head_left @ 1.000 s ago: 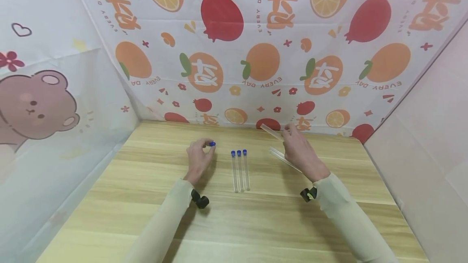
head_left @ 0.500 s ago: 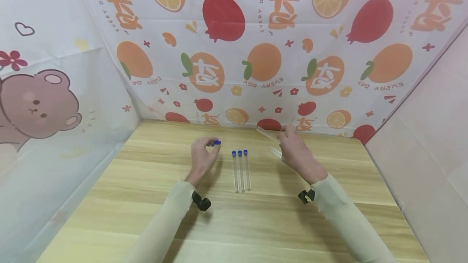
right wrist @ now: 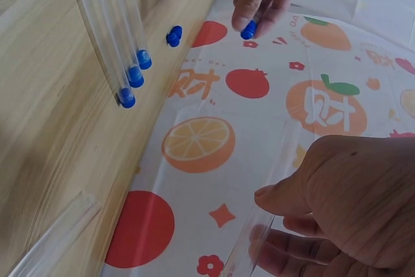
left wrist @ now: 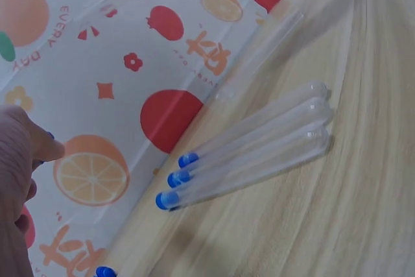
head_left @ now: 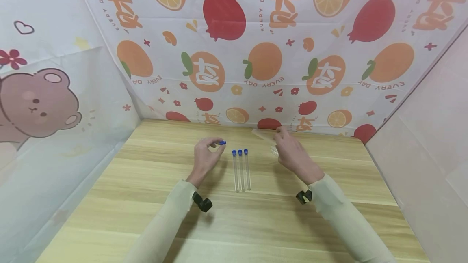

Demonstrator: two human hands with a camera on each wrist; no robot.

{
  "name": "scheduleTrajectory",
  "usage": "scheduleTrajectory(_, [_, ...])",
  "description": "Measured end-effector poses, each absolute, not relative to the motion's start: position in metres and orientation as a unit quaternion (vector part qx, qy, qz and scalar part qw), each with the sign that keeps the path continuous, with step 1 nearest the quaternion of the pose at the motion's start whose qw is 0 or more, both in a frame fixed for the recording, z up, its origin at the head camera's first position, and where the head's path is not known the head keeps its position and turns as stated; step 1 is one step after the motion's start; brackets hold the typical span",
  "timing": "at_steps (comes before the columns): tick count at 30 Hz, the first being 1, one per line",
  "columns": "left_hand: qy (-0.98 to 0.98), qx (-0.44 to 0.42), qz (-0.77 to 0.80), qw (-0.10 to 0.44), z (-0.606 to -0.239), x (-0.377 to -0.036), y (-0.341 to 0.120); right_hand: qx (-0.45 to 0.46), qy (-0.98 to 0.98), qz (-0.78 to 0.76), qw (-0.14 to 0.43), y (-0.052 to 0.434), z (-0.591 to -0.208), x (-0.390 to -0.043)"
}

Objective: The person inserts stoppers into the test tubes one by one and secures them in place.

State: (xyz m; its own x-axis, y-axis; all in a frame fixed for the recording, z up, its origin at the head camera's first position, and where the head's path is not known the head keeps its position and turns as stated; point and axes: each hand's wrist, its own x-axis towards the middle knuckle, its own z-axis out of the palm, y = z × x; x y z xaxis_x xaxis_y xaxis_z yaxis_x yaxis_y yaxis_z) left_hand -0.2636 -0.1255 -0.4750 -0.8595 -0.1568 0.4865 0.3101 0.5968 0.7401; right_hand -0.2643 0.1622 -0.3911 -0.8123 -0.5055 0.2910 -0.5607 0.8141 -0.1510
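In the head view my left hand (head_left: 206,159) pinches a small blue stopper (head_left: 222,143) between thumb and fingertips, above the table's far part. My right hand (head_left: 293,153) holds a clear test tube (head_left: 260,134) that points left towards that stopper, a gap between them. Three test tubes (head_left: 241,173) with blue stoppers lie side by side between the hands, stoppered ends away from me. Below the right hand are uncapped clear tubes (head_left: 274,151), mostly hidden by it there; their ends show in the right wrist view (right wrist: 55,241).
Another blue stopper (right wrist: 174,36) lies on the table past the three stoppered tubes, hidden in the head view. A fruit-print cloth (head_left: 263,62) hangs behind the wooden table (head_left: 256,230); pale sheets (head_left: 435,141) line the sides.
The left hand has moved a little right with the stopper, and the right hand a little left with the tube, so the two are closer. The stoppered tubes have not moved.
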Motion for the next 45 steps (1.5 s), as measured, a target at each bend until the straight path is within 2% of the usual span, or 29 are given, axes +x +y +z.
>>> scheduleTrajectory(4, [-0.849, -0.054, -0.47, 0.236, -0.471, -0.261, -0.124, 0.29, -0.942, 0.116, 0.124, 0.16, -0.392, -0.264])
scheduleTrajectory(9, [-0.839, -0.068, -0.51, 0.18, -0.466, -0.257, -0.122, 0.304, -0.937, 0.114, 0.131, 0.157, -0.393, -0.263])
scheduleTrajectory(18, [-0.818, -0.06, -0.559, 0.121, -0.457, -0.251, -0.123, 0.31, -0.937, 0.117, 0.111, 0.151, -0.396, -0.259])
scheduleTrajectory(26, [-0.793, -0.07, -0.597, 0.097, -0.45, -0.25, -0.123, 0.312, -0.938, 0.113, 0.104, 0.149, -0.398, -0.257])
scheduleTrajectory(45, [-0.767, -0.063, -0.634, 0.078, -0.449, -0.247, -0.123, 0.337, -0.931, 0.104, 0.096, 0.14, -0.399, -0.249])
